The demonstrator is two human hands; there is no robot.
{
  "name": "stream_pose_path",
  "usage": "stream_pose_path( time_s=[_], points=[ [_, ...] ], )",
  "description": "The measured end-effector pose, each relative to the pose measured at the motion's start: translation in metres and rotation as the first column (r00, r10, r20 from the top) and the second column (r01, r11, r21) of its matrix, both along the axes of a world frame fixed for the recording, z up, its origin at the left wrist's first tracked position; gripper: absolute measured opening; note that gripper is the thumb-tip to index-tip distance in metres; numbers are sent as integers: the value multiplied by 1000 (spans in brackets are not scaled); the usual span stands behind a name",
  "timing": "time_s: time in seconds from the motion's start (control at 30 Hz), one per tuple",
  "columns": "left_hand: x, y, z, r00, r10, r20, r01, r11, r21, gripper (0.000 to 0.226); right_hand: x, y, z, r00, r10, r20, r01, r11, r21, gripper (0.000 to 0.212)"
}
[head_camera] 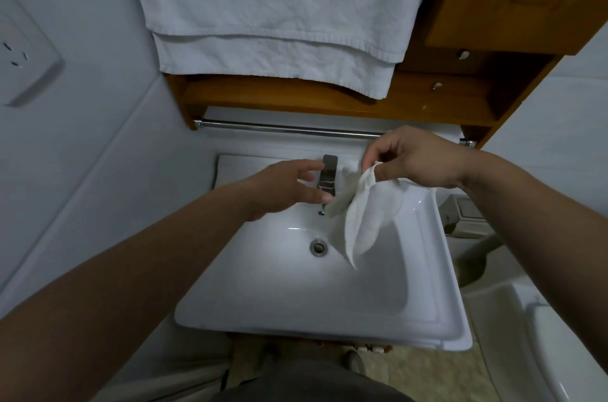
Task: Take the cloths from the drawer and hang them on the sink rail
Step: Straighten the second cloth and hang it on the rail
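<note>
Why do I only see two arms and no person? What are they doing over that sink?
The camera sits on the person's head and looks down, so you see only their arms. Below is a white sink with a metal tap at the back. The right hand pinches a small white cloth, which dangles over the basin. The left hand is open, reaching toward the cloth and holding nothing. Behind the sink runs a shiny rail, where the cloth should hang. It is still bare. A big white towel hangs higher up, above a wooden shelf.

Big white towel (276, 7) over wooden cabinet (513, 7); wall socket (23, 53), chrome tap (329, 176), toilet (543, 336).
</note>
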State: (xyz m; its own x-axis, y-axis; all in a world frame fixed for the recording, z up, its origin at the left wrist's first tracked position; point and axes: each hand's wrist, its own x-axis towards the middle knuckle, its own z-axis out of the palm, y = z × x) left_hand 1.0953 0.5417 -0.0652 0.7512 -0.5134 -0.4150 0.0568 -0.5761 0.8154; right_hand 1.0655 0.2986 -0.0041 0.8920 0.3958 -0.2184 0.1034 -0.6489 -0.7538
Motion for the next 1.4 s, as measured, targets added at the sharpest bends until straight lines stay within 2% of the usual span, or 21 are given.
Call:
stream_pose_path(
  time_s=[0.13,0.23,0.33,0.4,0.47,0.57,0.67,0.73,0.8,0.87,1.0,1.17,1.23,1.3,1.4],
  points=[
    [-1,-7,-2,979,97,-179,-123,982,-141,73,-4,-2,3,995,92,-29,-89,991,96,9],
    [-4,-5,-7,962,87,-258,-131,979,-157,72,-6,-6,4,993,111,-42,-98,966,241,13],
    [-11,-5,-10,957,22,-288,-73,983,-169,41,-5,-10,2,990,131,-46,-109,938,329,14],
    [-14,-4,-10,945,26,-326,-111,963,-246,19,-4,-13,1,988,145,-51,-121,935,334,14],
    [-15,-2,-9,937,66,-344,-178,935,-305,10,-5,-15,1,987,148,-68,-118,937,330,13],
    [-14,4,-8,946,154,-286,-228,942,-245,10,-7,-17,0,990,118,-84,-91,958,271,11],
    [-17,9,-4,958,188,-217,-228,957,-180,9,-4,-21,-8,993,48,-104,-38,994,100,9],
    [-21,8,-1,981,167,-99,-179,977,-118,6,-3,-19,-16,991,15,-132,-27,996,-85,11],
    [-24,2,3,991,107,85,-106,994,-16,6,-4,-12,-22,989,-10,-150,-30,966,-257,14],
    [-27,-5,5,975,92,201,-101,994,38,9,-5,-2,-26,991,-2,-133,-40,947,-318,15],
    [-28,-16,6,954,153,259,-164,986,21,13,-10,19,-26,996,7,-87,-20,988,-152,13],
    [-30,-25,14,962,113,250,-110,994,-27,18,-11,36,-25,997,-25,-75,32,995,98,10],
    [-28,-24,16,969,168,181,-156,985,-77,19,-11,38,-26,992,-87,-88,101,981,165,9],
    [-25,-21,17,973,229,11,-224,962,-153,19,-12,42,-26,987,-129,-95,145,969,201,7],
    [-24,-17,15,958,234,-168,-267,939,-215,23,-11,46,-28,983,-158,-97,172,973,151,4]
  ],
)
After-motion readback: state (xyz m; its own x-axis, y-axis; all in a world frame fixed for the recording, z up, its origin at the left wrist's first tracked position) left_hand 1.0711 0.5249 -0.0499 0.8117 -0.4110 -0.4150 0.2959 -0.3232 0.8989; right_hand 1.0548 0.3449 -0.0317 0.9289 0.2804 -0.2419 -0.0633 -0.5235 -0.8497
